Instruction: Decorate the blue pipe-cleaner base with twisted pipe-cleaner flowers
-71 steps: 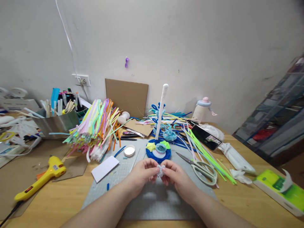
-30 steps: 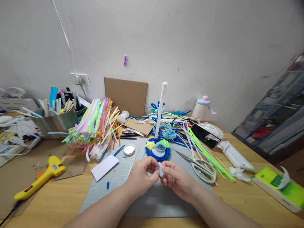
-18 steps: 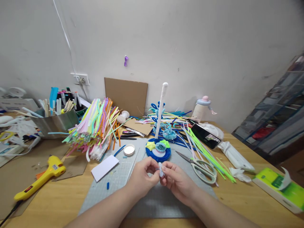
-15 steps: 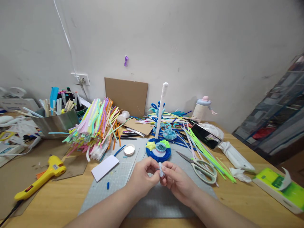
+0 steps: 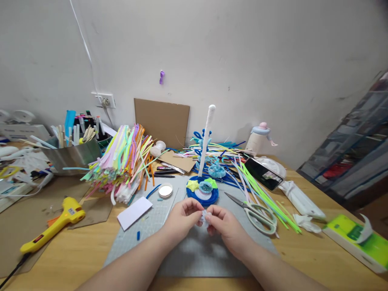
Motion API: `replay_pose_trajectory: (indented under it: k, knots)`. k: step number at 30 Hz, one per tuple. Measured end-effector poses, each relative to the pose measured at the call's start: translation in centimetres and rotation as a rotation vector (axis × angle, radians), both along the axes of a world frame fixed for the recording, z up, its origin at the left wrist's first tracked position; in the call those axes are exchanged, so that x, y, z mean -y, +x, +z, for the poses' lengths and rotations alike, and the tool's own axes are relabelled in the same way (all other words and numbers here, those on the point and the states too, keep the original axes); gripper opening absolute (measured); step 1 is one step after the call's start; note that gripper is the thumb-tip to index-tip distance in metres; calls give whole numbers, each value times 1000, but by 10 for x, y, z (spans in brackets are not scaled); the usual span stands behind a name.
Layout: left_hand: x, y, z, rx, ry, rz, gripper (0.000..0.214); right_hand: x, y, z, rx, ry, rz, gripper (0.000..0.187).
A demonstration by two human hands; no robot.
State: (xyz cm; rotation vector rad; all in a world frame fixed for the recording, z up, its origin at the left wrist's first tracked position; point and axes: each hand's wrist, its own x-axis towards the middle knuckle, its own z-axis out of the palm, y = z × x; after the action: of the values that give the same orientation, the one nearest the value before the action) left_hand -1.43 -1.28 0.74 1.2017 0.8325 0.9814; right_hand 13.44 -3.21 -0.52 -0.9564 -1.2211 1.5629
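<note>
Between the fingertips of my left hand [image 5: 184, 220] and my right hand [image 5: 224, 224] is a small pale bluish-white fuzzy piece [image 5: 204, 218], pinched from both sides. Fingers cover much of it, so its full shape is hidden. Just beyond the hands stands a round blue pipe-cleaner base [image 5: 190, 193] carrying yellow and green stars and a light-blue ring. A white wrapped post [image 5: 206, 141] rises from this base, leaning slightly right. Scissors [image 5: 257, 214] lie to the right of my right hand on the grey cutting mat [image 5: 188, 258].
Left are a yellow glue gun [image 5: 56, 224], a white card [image 5: 135, 213], a round tin [image 5: 165, 190] and a pile of colourful pipe cleaners [image 5: 121, 161]. Right lie green pipe cleaners [image 5: 269, 198], a phone [image 5: 263, 173] and a green tissue pack [image 5: 357, 238]. Cardboard [image 5: 162, 123] leans on the wall.
The pale piece has turned in my fingertips and now looks wider and lower. Both hands stay together in nearly the same place, and the view has shifted very slightly.
</note>
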Motion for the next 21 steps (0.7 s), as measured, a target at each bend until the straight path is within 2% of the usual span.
replay_pose_trajectory:
  k: [5,9,12,18,21]
  knots:
    - [-1,2,1,53,-21,-3,24,-3,1,1,-90,-37,-18,23]
    - [5,1,3,-30,49,-50,17,-2,2,3,-152,-82,7,25]
    - [7,0,3,-42,77,-18,15,-1,2,6,-208,-144,21,24]
    - [2,0,1,27,-3,-36,25,0,1,7,-209,-100,13,25]
    - [0,-1,1,66,-64,-13,31,0,1,7,-273,-132,9,25]
